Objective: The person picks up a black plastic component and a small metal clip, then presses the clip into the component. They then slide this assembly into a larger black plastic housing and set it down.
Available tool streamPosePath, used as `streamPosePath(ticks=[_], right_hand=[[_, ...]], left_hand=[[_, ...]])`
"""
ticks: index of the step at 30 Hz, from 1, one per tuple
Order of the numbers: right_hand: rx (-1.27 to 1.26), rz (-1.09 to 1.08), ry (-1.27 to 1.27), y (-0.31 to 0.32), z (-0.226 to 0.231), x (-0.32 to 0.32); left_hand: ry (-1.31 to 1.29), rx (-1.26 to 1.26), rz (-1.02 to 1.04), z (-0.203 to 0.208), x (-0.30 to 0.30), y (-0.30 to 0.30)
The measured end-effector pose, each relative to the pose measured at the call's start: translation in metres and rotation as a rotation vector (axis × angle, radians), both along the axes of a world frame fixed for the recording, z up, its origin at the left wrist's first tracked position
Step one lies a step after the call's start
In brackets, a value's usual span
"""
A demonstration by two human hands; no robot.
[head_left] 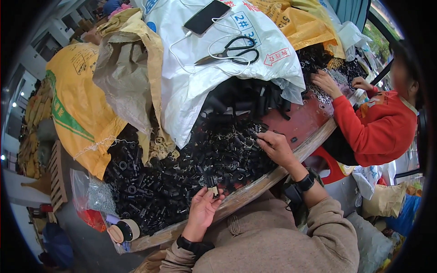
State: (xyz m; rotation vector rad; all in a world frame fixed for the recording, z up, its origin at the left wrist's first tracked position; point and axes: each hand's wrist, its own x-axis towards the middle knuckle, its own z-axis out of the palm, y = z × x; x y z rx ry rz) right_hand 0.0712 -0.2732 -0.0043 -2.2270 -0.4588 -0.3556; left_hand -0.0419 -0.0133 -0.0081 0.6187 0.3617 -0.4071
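Observation:
Near the wooden table edge, my left hand (pixel 204 210) pinches a small black plastic part with a pale metal piece (pixel 213 191) on it between thumb and fingers. My right hand (pixel 276 148) reaches over the right side of a heap of small black plastic parts (pixel 182 182). Its thumb and forefinger are drawn together beside some small silvery metal clips (pixel 243 138); whatever lies between the fingertips is too small to make out.
White (pixel 200 77) and yellow sacks (pixel 75 91) spill parts onto the table (pixel 255 185). Scissors (pixel 232 54) and a cabled phone (pixel 207 17) lie on the white sack. A round-lidded container (pixel 125 231) stands at the left corner. A co-worker in red (pixel 373 123) handles parts at right.

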Motion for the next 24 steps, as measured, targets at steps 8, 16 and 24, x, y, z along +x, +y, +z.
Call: streamPosePath(ticks=[8,16,24], right_hand=[[0.309,0.033,0.462,0.000,0.000,-0.008],[0.770,0.094,0.723,0.008,0.011,-0.014],[0.822,0.293,0.965,0.024,0.021,-0.019]], left_hand=[[-0.004,0.011,0.024,0.003,-0.004,0.000],[-0.016,0.025,-0.007,0.005,0.009,-0.005],[-0.019,0.101,-0.035,0.008,0.031,-0.015]])
